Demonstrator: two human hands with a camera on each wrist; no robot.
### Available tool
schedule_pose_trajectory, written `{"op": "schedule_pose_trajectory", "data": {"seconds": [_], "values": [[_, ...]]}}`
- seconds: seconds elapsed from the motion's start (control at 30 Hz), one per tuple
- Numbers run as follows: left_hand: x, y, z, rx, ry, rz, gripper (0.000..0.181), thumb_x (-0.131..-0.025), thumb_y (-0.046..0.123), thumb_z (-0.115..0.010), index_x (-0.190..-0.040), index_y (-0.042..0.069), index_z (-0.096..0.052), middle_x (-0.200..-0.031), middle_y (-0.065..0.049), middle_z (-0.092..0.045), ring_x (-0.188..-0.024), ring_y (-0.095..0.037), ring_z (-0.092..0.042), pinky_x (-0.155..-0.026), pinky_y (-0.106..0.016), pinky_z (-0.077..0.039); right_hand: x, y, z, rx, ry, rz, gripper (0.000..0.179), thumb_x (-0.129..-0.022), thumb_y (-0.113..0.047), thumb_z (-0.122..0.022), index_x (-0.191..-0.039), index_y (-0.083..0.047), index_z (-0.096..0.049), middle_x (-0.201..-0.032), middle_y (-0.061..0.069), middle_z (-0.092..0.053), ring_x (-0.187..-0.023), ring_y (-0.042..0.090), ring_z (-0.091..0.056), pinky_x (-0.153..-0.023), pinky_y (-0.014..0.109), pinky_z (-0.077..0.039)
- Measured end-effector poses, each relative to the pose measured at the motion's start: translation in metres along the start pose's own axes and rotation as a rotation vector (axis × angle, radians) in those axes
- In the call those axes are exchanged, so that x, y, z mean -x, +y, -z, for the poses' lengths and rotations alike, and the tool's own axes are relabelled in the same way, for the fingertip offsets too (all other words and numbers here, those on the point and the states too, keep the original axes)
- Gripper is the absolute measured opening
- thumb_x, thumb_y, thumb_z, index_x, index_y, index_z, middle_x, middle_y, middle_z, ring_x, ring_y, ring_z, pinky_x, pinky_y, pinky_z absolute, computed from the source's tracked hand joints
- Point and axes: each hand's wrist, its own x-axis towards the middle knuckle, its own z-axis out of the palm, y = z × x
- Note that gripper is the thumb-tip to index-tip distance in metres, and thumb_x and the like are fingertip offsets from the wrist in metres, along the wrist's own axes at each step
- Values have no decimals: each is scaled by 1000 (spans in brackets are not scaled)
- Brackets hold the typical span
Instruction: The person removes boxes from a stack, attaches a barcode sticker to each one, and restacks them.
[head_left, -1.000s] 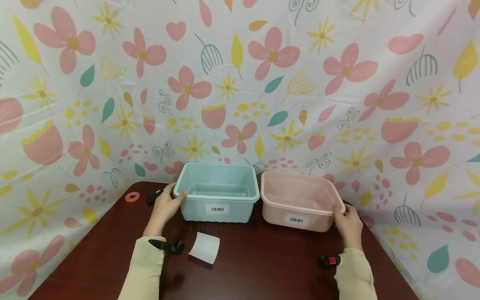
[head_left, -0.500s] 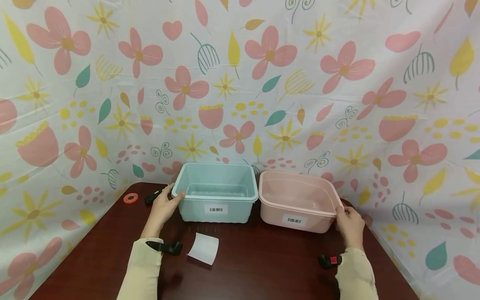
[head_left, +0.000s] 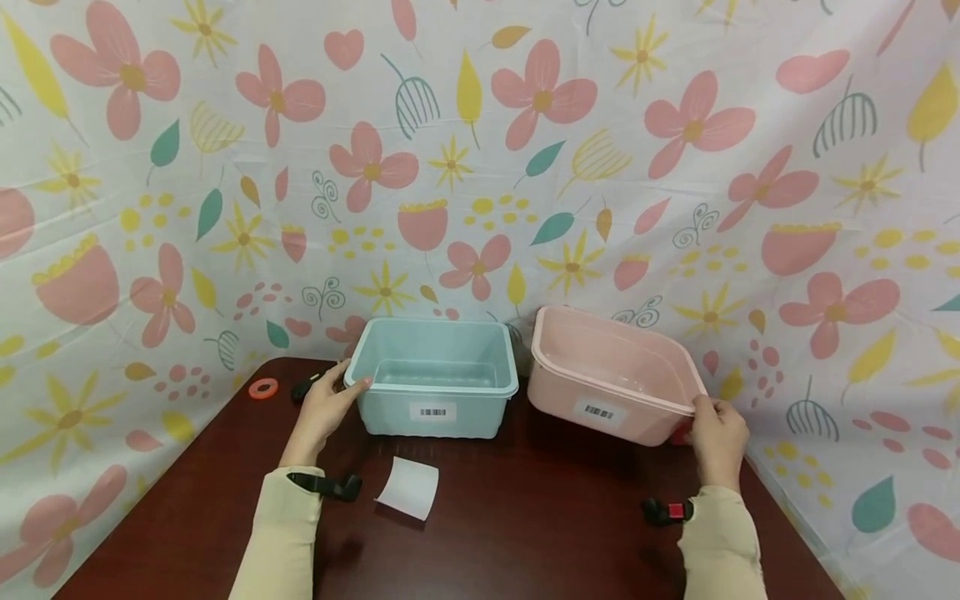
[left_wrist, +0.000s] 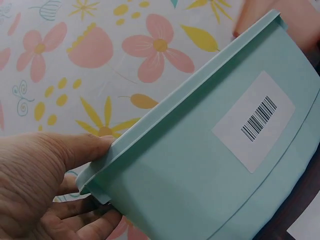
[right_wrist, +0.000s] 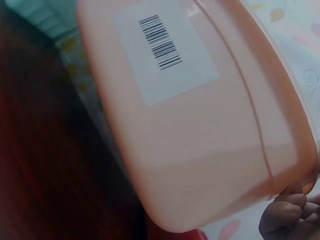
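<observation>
A light blue plastic storage bin (head_left: 431, 408) with a barcode label sits at the back of the table. My left hand (head_left: 324, 417) grips its left rim, the thumb over the top edge and the fingers beneath, as the left wrist view shows. To its right a pink plastic bin (head_left: 592, 392) with a barcode label tilts, its right end lower and swung toward me. My right hand (head_left: 718, 433) pinches the pink bin's right rim at the front corner. In the head view both bins show bare insides. A red thing (head_left: 681, 432) peeks out behind the pink bin's right end, mostly hidden.
A curled white paper (head_left: 409, 488) lies in front of the blue bin. An orange-red ring (head_left: 263, 388), like a tape roll, and a black object with a yellow mark (head_left: 303, 387) lie at the back left. A flowered cloth (head_left: 480, 167) hangs behind the dark table (head_left: 525, 533).
My right hand has raised the pink bin and moved it right and back, tilting it; a gap to the blue bin has widened. My left hand keeps its grip on the blue bin.
</observation>
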Motion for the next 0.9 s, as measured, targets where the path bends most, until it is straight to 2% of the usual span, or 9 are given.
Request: {"op": "schedule_pose_trajectory", "data": {"seconds": [0.13, 0.27, 0.4, 0.53, 0.67, 0.9], "values": [[-2, 3, 3, -41, -18, -9, 86, -95, 53, -65, -161, 14, -24, -166, -15, -17, -146, -42, -27, -111, -58, -33, -1, -12, 1, -87, 31, -20, 38, -97, -30, -52, -108, 2, -68, -55, -2, -58, -42, 12, -57, -41, 24, -46], [-4, 6, 2, -61, -28, -22, 86, -94, 54, -65, -160, 16, -27, -165, -15, -21, -146, -42, -27, -111, -59, -33, -1, -27, 1, -174, 73, -4, 32, -97, -27, -55, -102, 2, -67, -54, -1, -57, -40, 10, -55, -40, 23, -46], [-2, 8, -3, -19, -45, 6, 88, -90, 56, -70, -159, 18, -30, -163, -15, -27, -143, -41, -33, -110, -60, -34, 2, -37, 4, -247, 126, 6, 26, -96, -22, -57, -93, 2, -66, -53, -4, -54, -38, 7, -51, -37, 21, -44], [1, 6, -5, 43, -29, 41, 89, -86, 53, -76, -157, 19, -35, -160, -15, -33, -139, -39, -40, -109, -60, -35, 6, -43, 6, -356, 151, -14, 22, -95, -18, -59, -87, 1, -65, -52, -4, -54, -37, 8, -50, -35, 20, -42], [3, 8, -5, 39, -21, 24, 87, -85, 51, -77, -156, 18, -38, -158, -17, -36, -137, -39, -44, -108, -58, -37, 11, -49, 6, -477, 149, -35, 19, -94, -16, -63, -85, -1, -67, -55, -1, -57, -39, 9, -53, -37, 21, -44], [5, 14, -11, 87, -55, 12, 82, -85, 45, -80, -153, 17, -44, -141, -17, -55, -122, -31, -58, -100, -47, -49, 19, -68, 3, -571, 141, -6, 18, -94, -13, -63, -83, 1, -68, -54, -2, -59, -41, 7, -54, -38, 21, -46]]}}
